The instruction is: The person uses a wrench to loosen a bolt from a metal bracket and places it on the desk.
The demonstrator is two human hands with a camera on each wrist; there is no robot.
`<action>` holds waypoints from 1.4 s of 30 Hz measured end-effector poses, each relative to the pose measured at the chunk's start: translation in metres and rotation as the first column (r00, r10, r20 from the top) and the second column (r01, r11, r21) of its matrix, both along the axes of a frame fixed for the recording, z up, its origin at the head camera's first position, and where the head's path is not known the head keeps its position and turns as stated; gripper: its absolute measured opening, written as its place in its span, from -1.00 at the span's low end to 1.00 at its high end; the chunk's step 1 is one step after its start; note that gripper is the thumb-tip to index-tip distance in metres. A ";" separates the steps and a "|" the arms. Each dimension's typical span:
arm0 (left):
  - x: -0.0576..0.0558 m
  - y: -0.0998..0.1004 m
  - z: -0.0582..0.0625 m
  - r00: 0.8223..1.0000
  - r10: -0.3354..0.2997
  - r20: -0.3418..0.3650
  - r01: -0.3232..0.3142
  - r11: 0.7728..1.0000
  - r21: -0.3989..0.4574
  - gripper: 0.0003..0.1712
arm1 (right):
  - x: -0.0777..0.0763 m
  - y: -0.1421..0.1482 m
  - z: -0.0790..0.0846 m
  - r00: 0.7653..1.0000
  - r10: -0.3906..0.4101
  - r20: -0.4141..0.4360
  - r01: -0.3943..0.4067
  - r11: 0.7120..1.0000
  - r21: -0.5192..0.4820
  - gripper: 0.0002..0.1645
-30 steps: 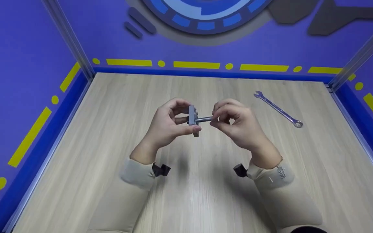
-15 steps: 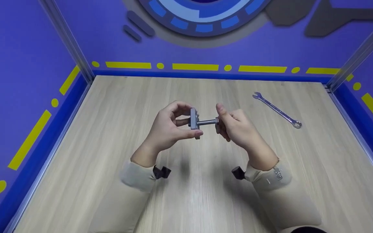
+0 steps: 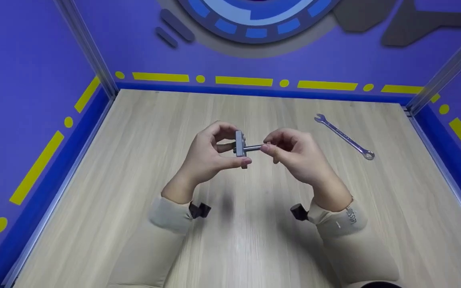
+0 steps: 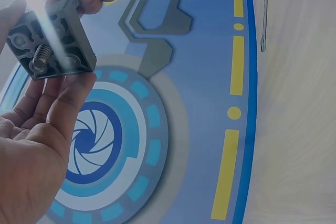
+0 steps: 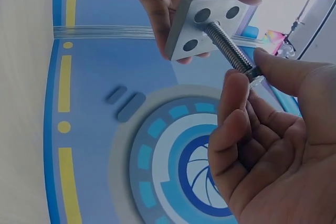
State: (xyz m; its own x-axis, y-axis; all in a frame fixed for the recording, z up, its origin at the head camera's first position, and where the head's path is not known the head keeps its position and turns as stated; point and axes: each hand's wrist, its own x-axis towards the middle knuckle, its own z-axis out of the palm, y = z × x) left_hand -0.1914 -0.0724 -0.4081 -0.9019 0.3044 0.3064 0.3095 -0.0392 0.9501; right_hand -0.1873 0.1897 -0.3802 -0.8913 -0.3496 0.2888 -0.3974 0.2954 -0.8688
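My left hand (image 3: 204, 158) grips a square grey metal block (image 3: 239, 144) by its edges, thumb along the near side, above the table. Seen from the right wrist, the block has a flat face (image 5: 212, 2) with round holes. A long threaded bolt (image 5: 228, 46) passes into one of them. With thumb and fingertips, my right hand (image 3: 302, 156) pinches the bolt at its head end. The left wrist view shows the block's ribbed back (image 4: 63, 40), where the bolt's threaded tip (image 4: 41, 57) sticks out.
A combination wrench (image 3: 344, 137) lies on the wooden table (image 3: 246, 248) to the right of my hands. Blue panels (image 3: 254, 64) with yellow marks and metal corner posts (image 3: 88, 48) enclose the table's back and sides.
My right fingers and thumb have shifted on the bolt's head: the thumb swung up half a second ago and is now back down. The left hand keeps its grip on the block.
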 end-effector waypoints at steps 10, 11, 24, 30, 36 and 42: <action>-0.001 -0.001 -0.001 1.000 0.025 -0.004 -0.025 1.000 -0.019 -0.24 | -0.001 0.000 -0.007 0.978 0.024 -0.205 -0.037 0.997 -0.062 -0.76; -0.001 -0.001 -0.001 1.000 0.026 0.000 -0.026 0.999 -0.020 -0.23 | -0.002 -0.001 -0.008 0.977 0.025 -0.213 -0.040 0.997 -0.065 -0.77; -0.001 0.000 -0.002 1.000 0.022 0.009 -0.021 0.999 -0.041 -0.21 | -0.004 0.004 -0.003 1.000 -0.002 -0.023 0.002 1.000 0.006 -0.84; 0.000 0.001 -0.002 1.000 0.022 0.014 -0.021 0.998 -0.051 -0.19 | -0.009 -0.004 -0.007 0.984 -0.011 0.180 -0.009 0.994 0.111 -0.35; -0.002 0.000 -0.002 0.999 0.033 0.003 -0.033 0.997 -0.070 -0.19 | -0.009 -0.002 -0.005 0.991 0.020 0.130 -0.033 0.995 0.098 -0.54; -0.003 -0.002 -0.002 0.998 0.069 0.006 -0.068 0.994 -0.081 -0.23 | -0.007 0.000 -0.005 0.999 0.039 0.033 -0.040 0.998 0.044 -0.87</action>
State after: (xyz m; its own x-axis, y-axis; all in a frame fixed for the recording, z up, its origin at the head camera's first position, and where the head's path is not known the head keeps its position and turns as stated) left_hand -0.1940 -0.0741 -0.4104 -0.9241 0.2653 0.2752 0.3004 0.0588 0.9520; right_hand -0.1945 0.1902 -0.3851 -0.8850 -0.3966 0.2438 -0.3818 0.3186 -0.8676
